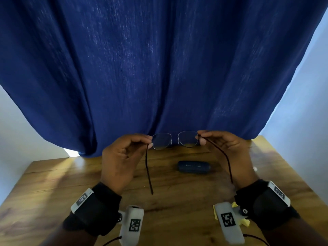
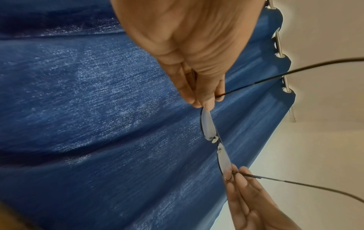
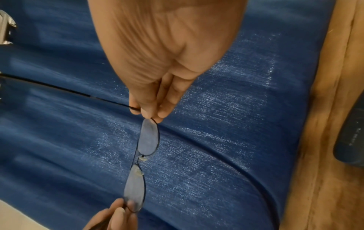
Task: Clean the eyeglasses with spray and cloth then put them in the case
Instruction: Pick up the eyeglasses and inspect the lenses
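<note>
Thin-framed eyeglasses (image 1: 174, 140) with dark temples are held up above the wooden table (image 1: 53, 189), temples unfolded and pointing back toward me. My left hand (image 1: 122, 157) pinches the frame at its left corner by the hinge. At the right corner my right hand (image 1: 225, 148) pinches it the same way. The left wrist view shows the eyeglasses (image 2: 214, 140) edge-on between my left hand (image 2: 201, 99) and my right hand (image 2: 242, 186). In the right wrist view the eyeglasses (image 3: 145, 154) hang between my right hand (image 3: 151, 107) and my left hand (image 3: 118, 216). A dark blue case (image 1: 194, 166) lies shut on the table under the glasses.
A dark blue curtain (image 1: 159, 68) hangs right behind the table's far edge. Pale walls (image 1: 305, 112) stand at both sides. The case (image 3: 352, 140) also shows at the right edge of the right wrist view. No spray bottle or cloth is in view.
</note>
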`<state>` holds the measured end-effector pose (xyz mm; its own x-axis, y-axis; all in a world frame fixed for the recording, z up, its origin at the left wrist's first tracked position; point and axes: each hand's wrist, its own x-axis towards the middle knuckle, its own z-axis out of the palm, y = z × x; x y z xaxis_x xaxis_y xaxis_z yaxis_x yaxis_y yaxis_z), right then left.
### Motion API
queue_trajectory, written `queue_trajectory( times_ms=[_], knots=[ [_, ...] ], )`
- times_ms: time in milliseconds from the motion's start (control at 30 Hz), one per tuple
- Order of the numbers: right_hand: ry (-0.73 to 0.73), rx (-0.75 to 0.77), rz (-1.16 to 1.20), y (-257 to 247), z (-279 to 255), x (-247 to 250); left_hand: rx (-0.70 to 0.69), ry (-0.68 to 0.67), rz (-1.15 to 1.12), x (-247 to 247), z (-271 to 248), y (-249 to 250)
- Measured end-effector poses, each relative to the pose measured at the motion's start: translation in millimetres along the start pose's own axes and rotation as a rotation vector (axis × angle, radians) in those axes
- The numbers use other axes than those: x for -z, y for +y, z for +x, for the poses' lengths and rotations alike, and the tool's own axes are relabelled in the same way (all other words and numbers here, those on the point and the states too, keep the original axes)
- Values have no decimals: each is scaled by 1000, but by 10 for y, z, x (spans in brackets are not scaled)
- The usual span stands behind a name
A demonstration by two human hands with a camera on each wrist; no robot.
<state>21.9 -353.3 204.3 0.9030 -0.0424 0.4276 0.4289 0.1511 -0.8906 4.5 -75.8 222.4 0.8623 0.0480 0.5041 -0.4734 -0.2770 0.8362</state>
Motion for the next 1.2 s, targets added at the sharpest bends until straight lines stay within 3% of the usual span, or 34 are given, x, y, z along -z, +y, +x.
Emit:
queue_trajectory(
  times_ms=[133,333,633,833,933,1067,1200],
  knots=[
    [13,32,37,-24,-37,-179,-29,7,7,124,21,-8],
    [63,-58,-132,-51,-169,-409,13,-22,15,371,11,-12],
    [139,-126,-169,10,-395,-708,39,-64,2,606,-82,-172],
    [182,-170,-78,91,-437,-695,93,-72,-31,558,-80,-216],
    [163,-338,42,151,-415,-627,231,-89,-150,453,-81,-218],
    [143,-682,289,298,-387,-493,502,-102,-390,269,-102,-299],
    [154,-879,451,563,-372,-380,609,-123,-442,25,-221,-471]
  ],
)
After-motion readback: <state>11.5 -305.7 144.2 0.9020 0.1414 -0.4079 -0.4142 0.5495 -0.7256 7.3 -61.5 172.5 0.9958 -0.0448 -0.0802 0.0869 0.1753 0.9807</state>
